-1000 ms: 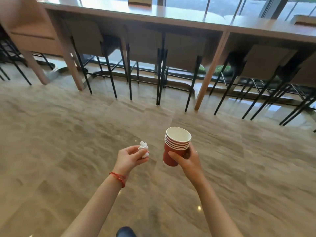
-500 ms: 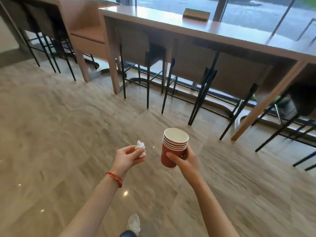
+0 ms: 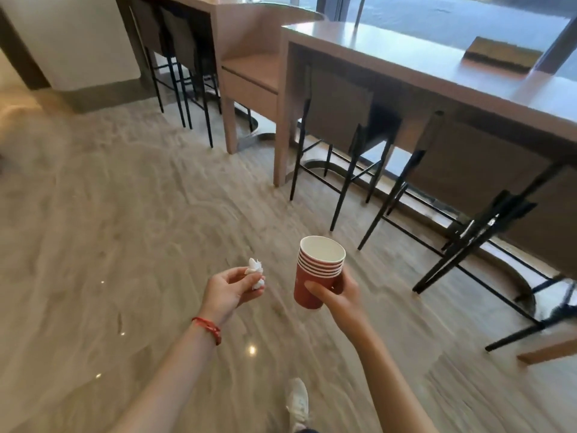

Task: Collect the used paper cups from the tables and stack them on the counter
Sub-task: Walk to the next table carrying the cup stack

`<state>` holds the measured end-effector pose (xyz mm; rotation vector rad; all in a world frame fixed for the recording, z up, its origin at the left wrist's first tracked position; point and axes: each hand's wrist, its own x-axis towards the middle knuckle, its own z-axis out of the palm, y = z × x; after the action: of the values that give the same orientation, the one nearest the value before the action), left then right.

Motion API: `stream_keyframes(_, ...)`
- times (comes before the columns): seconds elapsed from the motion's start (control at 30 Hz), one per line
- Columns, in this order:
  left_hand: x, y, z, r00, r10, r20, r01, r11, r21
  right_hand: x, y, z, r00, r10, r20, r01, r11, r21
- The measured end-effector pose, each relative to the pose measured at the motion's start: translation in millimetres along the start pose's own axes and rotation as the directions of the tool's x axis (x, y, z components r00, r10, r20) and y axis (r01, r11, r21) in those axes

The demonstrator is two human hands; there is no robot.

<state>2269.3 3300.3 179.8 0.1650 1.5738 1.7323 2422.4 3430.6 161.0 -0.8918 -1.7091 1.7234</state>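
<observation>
- Since the earlier frames the view has swung leftward along the row of window tables: the long worktop [image 3: 468, 73] with its dark stools [image 3: 343, 120] now sits to the right, a second worktop's end shows at top centre, and a white shoe [image 3: 298, 401] has come into view on the stone floor [image 3: 109, 229]. Both hands hold the same things as before, at much the same height.
- The right hand [image 3: 340, 295] grasps the stack of red paper cups [image 3: 318, 270], thumb across the front and fingers curled round the back, low on the outer cup. The stack stands nearly upright in the air, well clear of any worktop.
- The left hand [image 3: 228, 292] pinches a crumpled white tissue [image 3: 256, 273] between thumb and fingertips.
- The step in hand looks like carrying the collected cups onward, to the next table or the counter; which surface is the counter I cannot tell.
- To do it well: keep the stack level so dregs stay inside, hold firmly without crushing the outer cup, and steer wide of the splayed stool legs.
- A flat brown object [image 3: 499, 54] lies on the long worktop; no loose cup is visible there.
</observation>
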Motion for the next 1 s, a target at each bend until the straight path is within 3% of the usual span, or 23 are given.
stream_keyframes(0.47, 203.8, 85.0, 43.1, 0.967, 0.046, -0.251, -0.067, 0.995, -0.073, 275.8, -40.2, 28.3, 0.959, -0.020, 0.284, 0.028, 0.999, -0.025)
stream_keyframes(0.73, 329.6, 130.6, 6.7, 0.937, 0.054, -0.345, -0.090, 0.992, -0.089, 411.4, -30.5, 97.1, 0.928, -0.006, 0.373, 0.024, 0.999, -0.044)
stream_keyframes(1.0, 501.3, 218.4, -44.3, 0.937, 0.068, -0.343, -0.109, 0.989, -0.100, 581.3, -48.7, 203.2, 0.936, -0.032, 0.349, 0.031, 0.999, 0.008)
